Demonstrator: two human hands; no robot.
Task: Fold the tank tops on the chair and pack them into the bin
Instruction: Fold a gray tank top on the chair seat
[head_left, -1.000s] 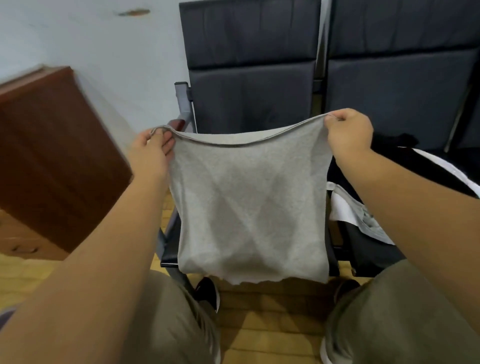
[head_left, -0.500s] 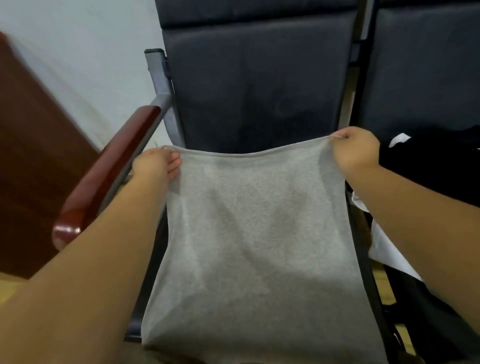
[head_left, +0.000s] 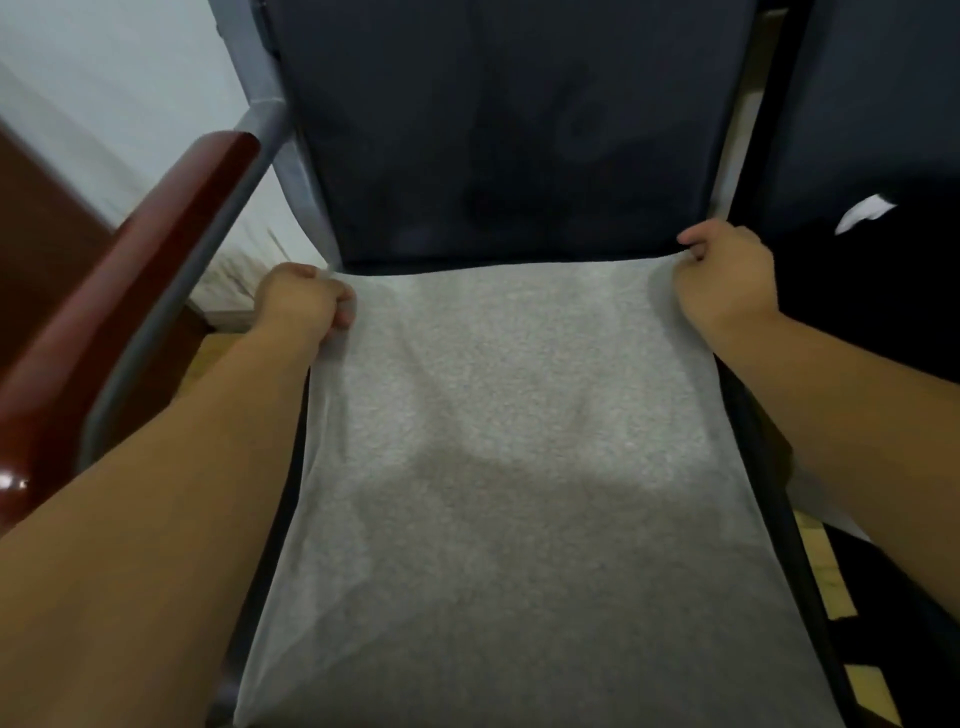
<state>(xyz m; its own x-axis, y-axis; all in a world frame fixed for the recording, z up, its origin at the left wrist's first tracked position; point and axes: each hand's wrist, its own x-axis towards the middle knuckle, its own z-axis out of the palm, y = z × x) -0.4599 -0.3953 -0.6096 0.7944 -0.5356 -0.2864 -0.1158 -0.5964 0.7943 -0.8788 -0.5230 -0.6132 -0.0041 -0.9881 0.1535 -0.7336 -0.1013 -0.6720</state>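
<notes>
A grey tank top (head_left: 509, 467) lies spread flat over the seat of a dark padded chair (head_left: 509, 130), its far edge near the backrest. My left hand (head_left: 301, 304) grips the far left corner of the fabric. At the far right corner, my right hand (head_left: 724, 275) pinches the cloth. Both forearms stretch along the sides of the garment. No bin is in view.
A glossy red-brown wooden armrest (head_left: 119, 291) on a grey metal frame runs along the left. On the neighbouring seat at right lies a pile of black clothing (head_left: 872, 291) with a white patch. Wooden floor shows between the chairs.
Both hands have lowered the grey tank top from hanging in the air down onto the chair seat, and my view has moved closer and downward.
</notes>
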